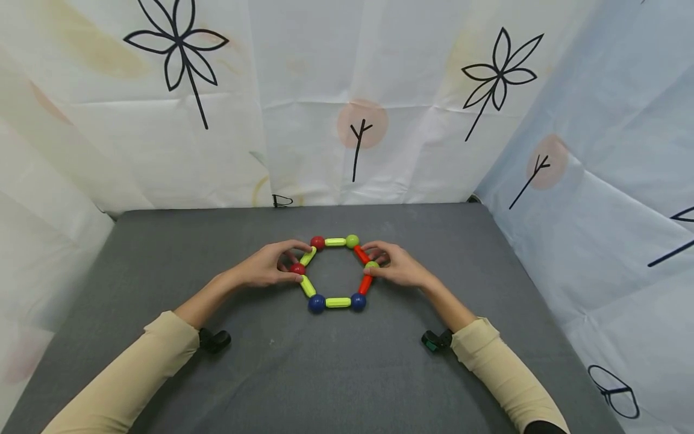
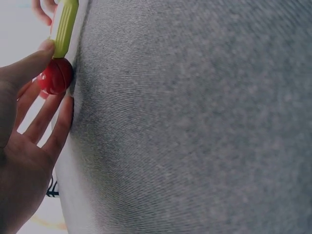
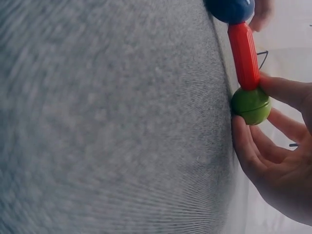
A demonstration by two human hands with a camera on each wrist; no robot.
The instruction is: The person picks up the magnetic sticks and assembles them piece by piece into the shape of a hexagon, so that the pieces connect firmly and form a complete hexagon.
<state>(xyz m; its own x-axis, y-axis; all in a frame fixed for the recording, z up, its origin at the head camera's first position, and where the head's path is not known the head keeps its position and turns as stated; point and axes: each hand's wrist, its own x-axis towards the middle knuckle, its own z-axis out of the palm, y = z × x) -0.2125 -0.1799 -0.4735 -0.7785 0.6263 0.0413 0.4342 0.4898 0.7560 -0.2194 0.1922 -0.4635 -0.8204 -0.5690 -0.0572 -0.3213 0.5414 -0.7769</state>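
A six-sided ring of toy building rods and balls (image 1: 338, 302) lies flat, apparently on the grey cloth. Its yellow-green and red rods join two red, two blue and two green balls. At the ring's left corner, my left hand (image 1: 264, 264) holds it around a red ball (image 1: 297, 269), thumb on the yellow-green rod (image 2: 65, 30) beside that ball. My right hand (image 1: 400, 266) grips the opposite corner around a green ball (image 1: 372, 265), its thumb by the red rod (image 3: 243, 56). Part of each hand's fingers is hidden behind the ring in the wrist views.
A grey cloth-covered table (image 1: 325, 374) spreads under both arms. White curtains (image 1: 303, 72) printed with flowers and small trees stand behind it and at both sides. Dark wrist cameras (image 1: 215, 341) stick out from both forearms, low over the cloth.
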